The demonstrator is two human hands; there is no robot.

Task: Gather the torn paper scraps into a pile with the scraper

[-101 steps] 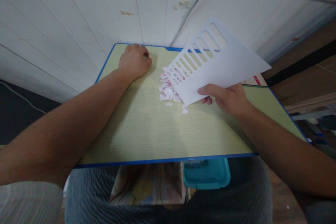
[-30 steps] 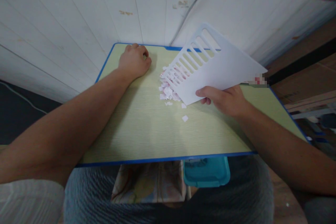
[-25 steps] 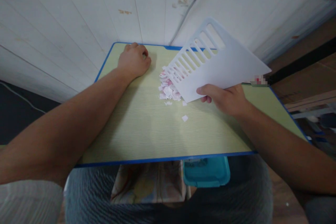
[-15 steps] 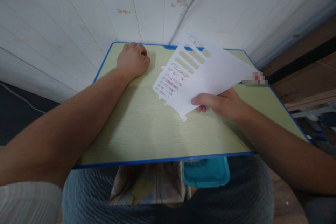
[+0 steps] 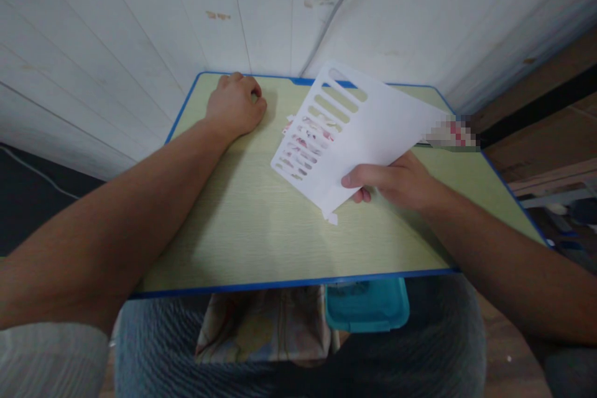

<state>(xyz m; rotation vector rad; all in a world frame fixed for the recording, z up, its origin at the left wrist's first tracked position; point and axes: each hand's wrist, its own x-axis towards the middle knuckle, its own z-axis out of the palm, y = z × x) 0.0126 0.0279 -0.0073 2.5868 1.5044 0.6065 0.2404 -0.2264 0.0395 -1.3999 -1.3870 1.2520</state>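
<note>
My right hand pinches a white sheet with a row of long rounded slots, thumb on top and fingers underneath. The sheet is tilted above the table. Through its lower-left slots a printed piece with reddish pictures shows, mostly hidden below it. A small white scrap or tab pokes out at the sheet's near corner. My left hand rests on the table's far left part, its fingers curled in and nothing visible in them.
The pale green table has a blue rim and stands against a white panelled wall. A blurred-out object lies at the far right corner. Below the near edge are a patterned fabric box and a teal plastic tray.
The slotted sheet has turned slightly in my right hand and dipped at its far side. More of the printed piece shows at its left edge. My left hand stays put.
</note>
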